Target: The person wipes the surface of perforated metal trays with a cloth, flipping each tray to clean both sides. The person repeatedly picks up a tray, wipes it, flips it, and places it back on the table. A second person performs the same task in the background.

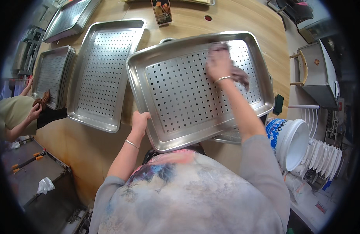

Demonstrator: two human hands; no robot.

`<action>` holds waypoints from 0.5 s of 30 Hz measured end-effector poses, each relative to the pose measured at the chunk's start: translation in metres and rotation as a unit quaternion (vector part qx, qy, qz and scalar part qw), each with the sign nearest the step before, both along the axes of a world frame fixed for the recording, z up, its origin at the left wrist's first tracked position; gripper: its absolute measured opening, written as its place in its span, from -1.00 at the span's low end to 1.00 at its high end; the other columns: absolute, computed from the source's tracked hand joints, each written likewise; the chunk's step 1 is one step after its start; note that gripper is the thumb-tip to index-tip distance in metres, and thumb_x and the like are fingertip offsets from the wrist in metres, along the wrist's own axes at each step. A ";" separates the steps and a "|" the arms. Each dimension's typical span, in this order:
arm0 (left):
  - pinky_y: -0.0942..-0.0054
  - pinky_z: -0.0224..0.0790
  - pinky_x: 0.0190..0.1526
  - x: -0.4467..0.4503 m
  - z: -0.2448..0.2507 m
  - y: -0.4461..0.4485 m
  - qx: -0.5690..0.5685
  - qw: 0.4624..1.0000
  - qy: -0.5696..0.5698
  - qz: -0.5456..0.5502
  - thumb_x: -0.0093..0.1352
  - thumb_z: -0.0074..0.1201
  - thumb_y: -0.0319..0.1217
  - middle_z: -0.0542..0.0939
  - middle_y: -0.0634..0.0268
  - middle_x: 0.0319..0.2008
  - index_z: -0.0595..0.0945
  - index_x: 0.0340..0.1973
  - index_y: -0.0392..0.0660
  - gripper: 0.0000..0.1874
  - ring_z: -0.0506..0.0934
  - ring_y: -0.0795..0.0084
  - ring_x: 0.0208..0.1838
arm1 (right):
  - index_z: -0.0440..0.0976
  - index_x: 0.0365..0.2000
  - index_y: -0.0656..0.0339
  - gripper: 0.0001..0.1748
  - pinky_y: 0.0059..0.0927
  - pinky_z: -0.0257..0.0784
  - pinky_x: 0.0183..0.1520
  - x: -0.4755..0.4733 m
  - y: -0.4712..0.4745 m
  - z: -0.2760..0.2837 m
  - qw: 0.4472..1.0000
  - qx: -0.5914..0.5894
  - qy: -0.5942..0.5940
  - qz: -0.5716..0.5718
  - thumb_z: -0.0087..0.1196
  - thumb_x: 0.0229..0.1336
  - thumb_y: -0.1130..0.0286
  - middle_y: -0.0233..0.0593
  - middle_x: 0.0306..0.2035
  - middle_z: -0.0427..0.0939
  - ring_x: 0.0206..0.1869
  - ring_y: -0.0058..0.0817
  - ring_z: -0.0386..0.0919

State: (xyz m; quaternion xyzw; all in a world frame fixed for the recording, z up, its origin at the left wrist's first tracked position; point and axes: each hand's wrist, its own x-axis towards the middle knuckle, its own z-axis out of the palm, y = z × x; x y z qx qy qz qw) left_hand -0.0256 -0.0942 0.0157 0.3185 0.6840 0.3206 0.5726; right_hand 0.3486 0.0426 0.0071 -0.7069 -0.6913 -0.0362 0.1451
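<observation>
A large perforated stainless-steel tray (180,90) lies tilted before me, its near rim close to my body. My left hand (141,120) grips the tray's left rim near the lower corner. On the tray's right half, my right hand (219,65), blurred, presses a brownish cloth (240,76) against the perforated bottom. Part of another metal vessel shows beneath the tray. Just left of it, a second perforated tray (102,73) rests on the wooden table (185,22).
Stacked perforated trays (52,73) stand at the left, where a co-worker's hand (35,111) holds a brown cloth. More trays (69,19) lie behind. A phone (162,11) stands at the back. A dark green pad (278,104) and a white bucket (295,144) are at the right.
</observation>
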 end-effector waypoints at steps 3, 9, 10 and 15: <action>0.46 0.33 -0.39 0.001 0.000 0.000 -0.030 0.999 0.007 0.009 0.08 0.02 -0.54 0.57 0.24 -0.47 0.57 -0.39 -0.39 -0.80 0.49 0.45 -0.44 | 0.48 -0.01 0.18 -0.52 0.11 -0.03 0.44 -0.139 -0.062 -0.003 0.971 0.030 0.053 0.232 0.11 0.03 0.22 0.00 0.13 0.42 0.32 0.00 0.23; 0.48 0.31 -0.39 0.008 0.011 -0.001 -0.004 0.998 -0.054 0.026 0.08 -0.01 -0.55 0.56 0.30 -0.49 0.58 -0.48 -0.34 -0.87 0.47 0.48 -0.45 | 0.41 0.10 0.11 -0.50 -0.03 0.02 0.48 -0.127 -0.137 0.002 0.925 -0.129 0.153 0.323 0.07 0.09 0.43 0.04 0.36 0.22 0.49 -0.06 0.06; 0.47 0.32 -0.37 0.009 0.011 -0.001 -0.003 0.998 -0.051 0.023 0.09 -0.01 -0.55 0.55 0.30 -0.48 0.57 -0.46 -0.33 -0.87 0.47 0.46 -0.44 | 0.42 0.11 0.05 -0.46 -0.13 0.06 0.46 -0.087 -0.135 0.004 0.955 -0.081 0.113 0.264 0.02 0.05 0.56 -0.05 0.29 0.31 0.43 -0.14 0.16; 0.39 0.36 -0.30 0.010 0.006 -0.002 0.007 0.998 -0.051 0.040 0.11 -0.01 -0.52 0.51 0.27 -0.44 0.53 -0.37 -0.30 -0.83 0.48 0.40 -0.40 | 0.28 0.28 -0.02 -0.39 0.01 0.13 0.34 0.104 -0.144 0.023 0.978 -0.087 -0.102 -0.163 -0.07 0.18 0.36 -0.23 0.29 0.30 0.31 -0.16 0.24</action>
